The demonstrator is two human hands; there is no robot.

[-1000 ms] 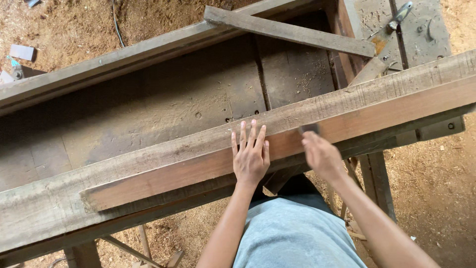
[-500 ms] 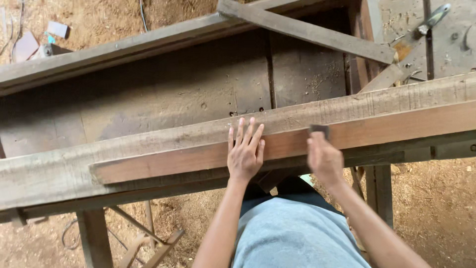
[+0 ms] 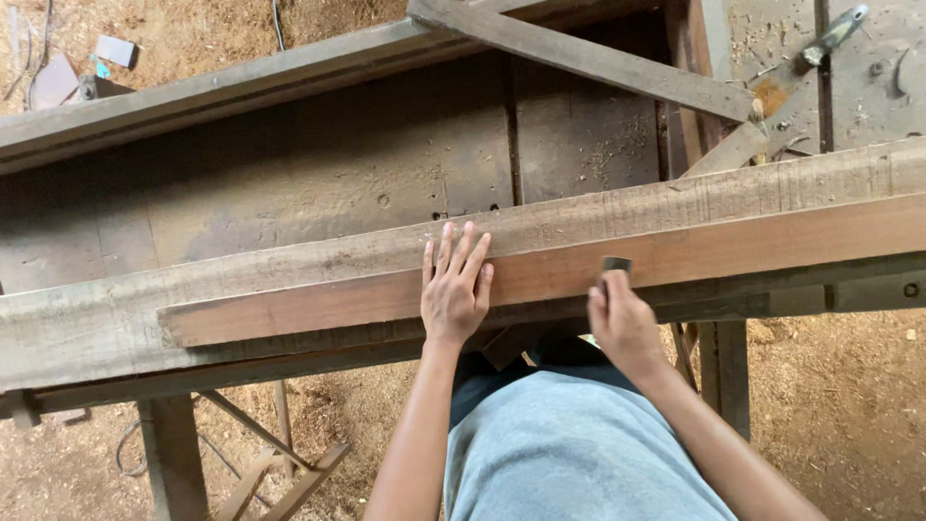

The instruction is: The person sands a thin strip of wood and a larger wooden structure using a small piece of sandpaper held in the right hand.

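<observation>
Head view: left hand point(image 3: 453, 289) unmoved on plank point(image 3: 752, 246).

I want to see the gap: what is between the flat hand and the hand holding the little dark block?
Head view: only bare reddish-brown wooden plank lies between the left hand and the right hand gripping the small dark block.

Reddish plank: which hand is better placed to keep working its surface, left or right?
Probably the right hand: it already grips a small dark flat tool set against the reddish plank. The left hand lies flat, fingers spread, on the plank, seemingly steadying it.
</observation>
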